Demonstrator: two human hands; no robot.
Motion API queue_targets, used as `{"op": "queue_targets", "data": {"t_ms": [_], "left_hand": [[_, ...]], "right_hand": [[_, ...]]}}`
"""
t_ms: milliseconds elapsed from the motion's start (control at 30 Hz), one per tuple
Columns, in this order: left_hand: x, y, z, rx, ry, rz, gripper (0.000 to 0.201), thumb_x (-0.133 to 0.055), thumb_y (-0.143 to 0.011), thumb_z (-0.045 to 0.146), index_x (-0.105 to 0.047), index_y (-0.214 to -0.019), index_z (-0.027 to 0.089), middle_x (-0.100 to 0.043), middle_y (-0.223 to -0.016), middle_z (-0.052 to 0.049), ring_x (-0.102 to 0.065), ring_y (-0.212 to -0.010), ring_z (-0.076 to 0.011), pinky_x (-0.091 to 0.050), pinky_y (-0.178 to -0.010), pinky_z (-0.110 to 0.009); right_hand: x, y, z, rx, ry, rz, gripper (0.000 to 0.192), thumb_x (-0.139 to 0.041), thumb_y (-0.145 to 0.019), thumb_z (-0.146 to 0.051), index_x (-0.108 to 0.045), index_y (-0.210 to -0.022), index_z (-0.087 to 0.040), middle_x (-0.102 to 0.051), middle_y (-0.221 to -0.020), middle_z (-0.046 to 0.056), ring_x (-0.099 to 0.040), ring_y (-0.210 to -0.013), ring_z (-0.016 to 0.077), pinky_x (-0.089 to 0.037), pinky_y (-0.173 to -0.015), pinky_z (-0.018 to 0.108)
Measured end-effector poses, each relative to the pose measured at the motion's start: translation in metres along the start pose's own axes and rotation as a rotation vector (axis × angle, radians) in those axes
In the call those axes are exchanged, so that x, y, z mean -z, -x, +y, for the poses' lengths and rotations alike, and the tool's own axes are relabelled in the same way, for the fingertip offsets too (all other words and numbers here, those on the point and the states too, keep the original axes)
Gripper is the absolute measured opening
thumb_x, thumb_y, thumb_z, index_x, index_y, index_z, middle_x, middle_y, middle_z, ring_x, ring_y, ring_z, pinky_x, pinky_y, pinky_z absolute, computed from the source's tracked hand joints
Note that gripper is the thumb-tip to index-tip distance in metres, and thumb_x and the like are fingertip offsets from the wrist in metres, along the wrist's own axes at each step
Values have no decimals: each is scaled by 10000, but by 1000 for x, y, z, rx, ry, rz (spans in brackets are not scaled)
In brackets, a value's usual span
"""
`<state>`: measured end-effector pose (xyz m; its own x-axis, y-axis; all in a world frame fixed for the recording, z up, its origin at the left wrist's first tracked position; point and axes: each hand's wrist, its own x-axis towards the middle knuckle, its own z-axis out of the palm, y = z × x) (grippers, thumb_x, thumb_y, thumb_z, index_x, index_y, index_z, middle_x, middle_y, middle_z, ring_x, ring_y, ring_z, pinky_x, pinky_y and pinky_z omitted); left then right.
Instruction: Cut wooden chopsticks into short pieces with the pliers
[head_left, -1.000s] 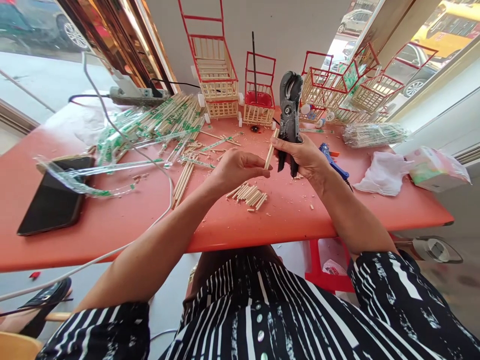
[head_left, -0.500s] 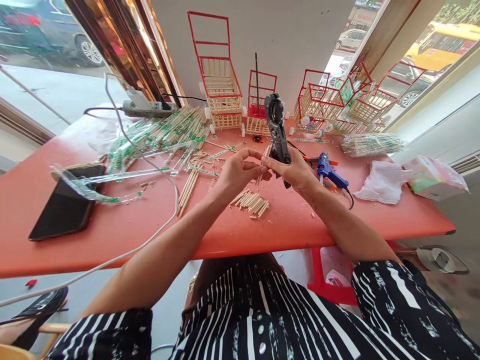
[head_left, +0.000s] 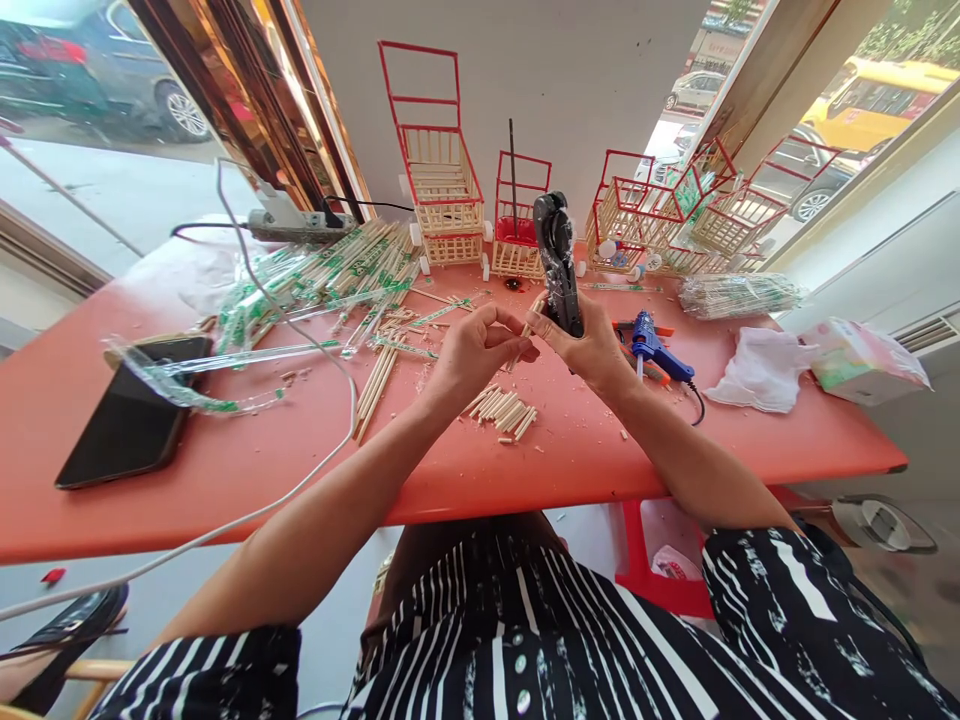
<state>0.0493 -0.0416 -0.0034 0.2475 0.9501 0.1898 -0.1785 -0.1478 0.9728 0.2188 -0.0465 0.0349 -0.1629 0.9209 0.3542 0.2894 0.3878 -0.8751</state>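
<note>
My left hand (head_left: 484, 345) pinches short wooden sticks (head_left: 534, 312) in front of me; how many is hidden by the fingers. My right hand (head_left: 581, 340) is closed around a black hand cutter (head_left: 556, 250) held upright, its head pointing away from me. The right thumb rests against the same sticks, so the two hands almost touch. Below them on the red table (head_left: 465, 480) lies a pile of cut stick pieces (head_left: 506, 410). Longer sticks (head_left: 376, 385) lie to the left of the pile.
Plastic-wrapped sticks (head_left: 322, 275) and a black tablet (head_left: 135, 415) are on the left, crossed by a white cable (head_left: 330, 450). Small stick carts (head_left: 442, 190) with red frames stand at the back. To the right are a blue glue gun (head_left: 660, 350), white plastic (head_left: 761, 370) and a tissue box (head_left: 866, 360).
Both hands keep hold of the sticks and the cutter. The cutter is turned slightly and the sticks lean a little more. The whole view has shifted slightly.
</note>
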Motion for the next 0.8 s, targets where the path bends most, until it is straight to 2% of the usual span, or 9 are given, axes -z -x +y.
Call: {"op": "queue_targets", "data": {"t_ms": [167,433,667,800], "left_hand": [[-3,1,-1,-35,61,36,407,-917,-723,379,-586,-868,193,-783,-700,-24,-782,-680,-198,-585,-684,-303],[-1,3,1,-169,-12,36,199,-832,-784,324,-755,-874,164,-782,-702,-30,-744,-632,-154,-595,-630,-269],[0,1,3,-138,0,14,170,-772,-782,274,-785,-903,155,-787,-715,-33,-735,-615,-142,-613,-629,-268],[4,2,9,-171,-32,-13,193,-764,-796,277,-776,-938,146,-789,-713,-34,-735,-599,-142,-595,-592,-252]], "right_hand": [[-1,1,0,14,-6,-20,362,-856,-809,-519,-626,-834,-241,-597,-845,24,-534,-802,187,-459,-720,333],[-1,3,-6,53,-4,-39,384,-815,-837,-578,-623,-887,-250,-579,-847,26,-536,-838,203,-489,-763,351],[-2,5,-11,91,-17,3,377,-781,-878,-587,-631,-930,-244,-598,-872,15,-540,-802,172,-486,-778,338],[4,2,-11,120,-23,9,431,-791,-859,-621,-635,-1006,-248,-626,-935,21,-568,-841,174,-501,-810,345]]}}
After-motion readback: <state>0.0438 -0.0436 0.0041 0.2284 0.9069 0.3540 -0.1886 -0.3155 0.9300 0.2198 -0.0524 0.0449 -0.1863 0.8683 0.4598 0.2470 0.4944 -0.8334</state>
